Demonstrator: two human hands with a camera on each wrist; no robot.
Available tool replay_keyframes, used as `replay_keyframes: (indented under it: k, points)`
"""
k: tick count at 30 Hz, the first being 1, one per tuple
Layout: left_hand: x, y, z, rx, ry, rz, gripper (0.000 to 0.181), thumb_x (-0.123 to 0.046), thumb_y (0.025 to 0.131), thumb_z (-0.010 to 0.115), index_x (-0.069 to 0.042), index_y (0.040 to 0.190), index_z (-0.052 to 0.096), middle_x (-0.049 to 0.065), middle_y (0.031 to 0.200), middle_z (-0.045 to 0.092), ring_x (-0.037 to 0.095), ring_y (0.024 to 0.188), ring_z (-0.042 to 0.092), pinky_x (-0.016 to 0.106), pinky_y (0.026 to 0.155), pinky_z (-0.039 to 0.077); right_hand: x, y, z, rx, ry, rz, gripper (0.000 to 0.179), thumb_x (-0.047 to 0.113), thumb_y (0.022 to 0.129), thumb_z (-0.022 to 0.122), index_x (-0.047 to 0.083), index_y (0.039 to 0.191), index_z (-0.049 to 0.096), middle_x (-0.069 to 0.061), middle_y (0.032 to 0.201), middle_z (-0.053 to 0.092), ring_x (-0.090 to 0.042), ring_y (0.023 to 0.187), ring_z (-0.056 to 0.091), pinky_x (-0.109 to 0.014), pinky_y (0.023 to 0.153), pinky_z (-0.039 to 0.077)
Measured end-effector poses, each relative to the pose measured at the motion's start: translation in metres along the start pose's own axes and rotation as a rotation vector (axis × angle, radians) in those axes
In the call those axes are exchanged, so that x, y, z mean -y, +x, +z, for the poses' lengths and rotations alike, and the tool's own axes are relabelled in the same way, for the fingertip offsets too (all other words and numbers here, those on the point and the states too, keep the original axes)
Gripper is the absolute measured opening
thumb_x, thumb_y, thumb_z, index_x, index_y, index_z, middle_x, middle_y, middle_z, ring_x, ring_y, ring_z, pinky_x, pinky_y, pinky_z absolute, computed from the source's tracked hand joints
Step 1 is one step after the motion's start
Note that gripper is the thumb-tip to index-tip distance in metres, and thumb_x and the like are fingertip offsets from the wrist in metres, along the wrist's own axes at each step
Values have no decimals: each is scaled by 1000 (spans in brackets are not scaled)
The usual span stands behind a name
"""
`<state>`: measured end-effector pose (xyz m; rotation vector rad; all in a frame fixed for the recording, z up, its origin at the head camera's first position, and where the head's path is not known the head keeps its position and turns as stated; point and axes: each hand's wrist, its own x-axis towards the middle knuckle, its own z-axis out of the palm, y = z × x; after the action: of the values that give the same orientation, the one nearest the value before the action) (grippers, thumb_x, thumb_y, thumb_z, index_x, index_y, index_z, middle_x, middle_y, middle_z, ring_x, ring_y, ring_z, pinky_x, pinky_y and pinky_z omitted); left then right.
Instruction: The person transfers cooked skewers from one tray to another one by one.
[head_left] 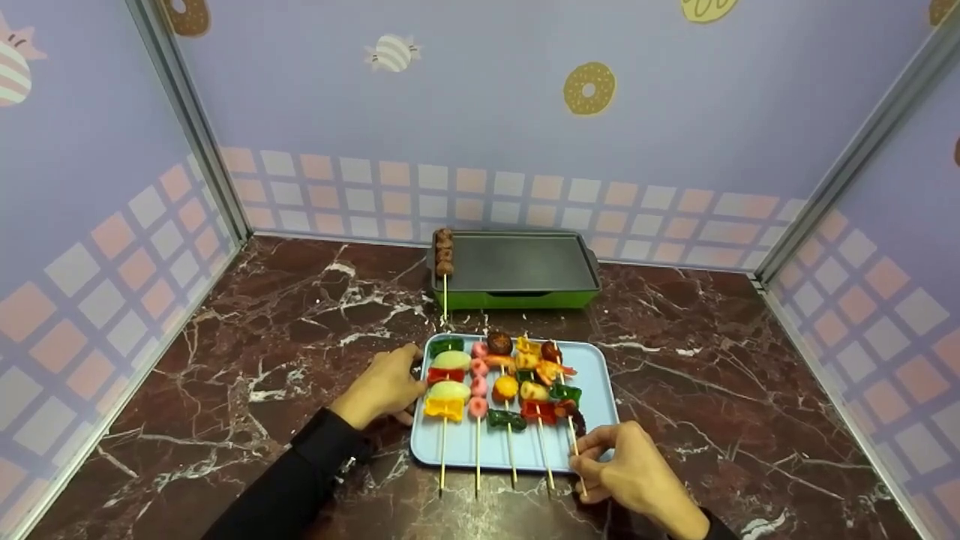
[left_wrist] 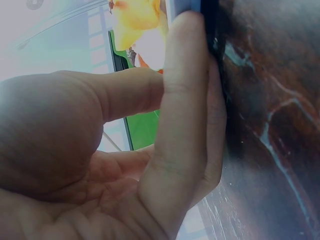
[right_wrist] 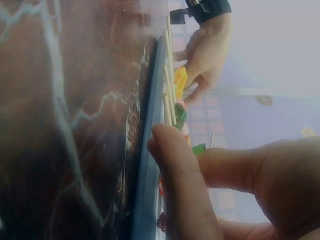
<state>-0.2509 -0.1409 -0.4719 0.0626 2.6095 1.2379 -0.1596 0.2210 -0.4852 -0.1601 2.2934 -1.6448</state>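
A light blue tray (head_left: 592,420) lies on the dark marbled table, with several toy food skewers side by side on it. My left hand (head_left: 382,386) holds the tray's left edge, its thumb at the rim in the left wrist view. At the lower right corner, my right hand (head_left: 626,469) pinches the stick of the rightmost skewer (head_left: 568,394), which carries shrimp and green pieces and is slightly tilted. Beside it lie a pepper skewer (head_left: 536,411), a skewer with a yellow ball (head_left: 505,388), a pink ball skewer (head_left: 478,386) and a yellow-ended skewer (head_left: 443,409).
Behind the tray stands a green toy grill (head_left: 525,300) with a dark flat plate. One brown meatball skewer (head_left: 445,255) lies on its left side, its stick jutting toward the tray. Patterned panels (head_left: 480,112) enclose the table at the back and sides.
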Motion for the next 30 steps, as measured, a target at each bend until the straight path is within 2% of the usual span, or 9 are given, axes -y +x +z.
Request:
replay_keyframes:
  k: [4, 10, 17, 19, 25, 30]
  points:
    - [0, 0, 0, 2, -12, 1, 48, -2, 94, 67, -1, 140, 53, 20, 90, 65, 27, 51, 70, 38, 44, 64, 0, 0, 1, 5, -1, -4, 20, 2, 88, 79, -9, 101, 70, -16, 83, 69, -33, 62, 74, -45, 56, 68]
    - [1, 0, 1, -2, -16, 3, 45, -2, 94, 67, -1, 138, 54, 33, 113, 64, 27, 51, 70, 38, 44, 64, 0, -1, 2, 2, -22, -4, 24, 5, 87, 83, -8, 103, 71, -14, 84, 69, -32, 61, 74, -44, 56, 68]
    - [1, 1, 0, -6, -12, -6, 48, -3, 95, 67, -1, 141, 53, 36, 123, 61, 27, 51, 70, 37, 44, 64, 1, 0, 1, 8, -58, -14, 28, 10, 86, 84, -8, 104, 71, -14, 84, 70, -30, 60, 74, -43, 57, 68]
    - [0, 1, 0, -5, -13, -8, 48, -3, 95, 67, 0, 141, 52, 35, 120, 62, 27, 51, 70, 37, 44, 64, 2, -1, 1, 8, -63, -15, 29, 10, 86, 84, -7, 105, 71, -13, 84, 70, -30, 60, 74, -43, 56, 68]
    - [-2, 1, -1, 8, -10, -21, 49, -2, 95, 68, -1, 141, 51, 24, 97, 63, 27, 54, 70, 38, 46, 65, 2, -1, 0, 5, -73, -21, 31, 13, 87, 84, -8, 107, 72, -14, 85, 72, -31, 59, 74, -42, 55, 68]
    - [-1, 1, 0, 7, -7, -29, 52, -2, 95, 68, -1, 143, 50, 24, 100, 62, 27, 55, 71, 37, 46, 65, 2, -2, -1, 9, -82, -28, 29, 13, 89, 83, -6, 107, 72, -15, 87, 74, -31, 59, 74, -42, 54, 67]
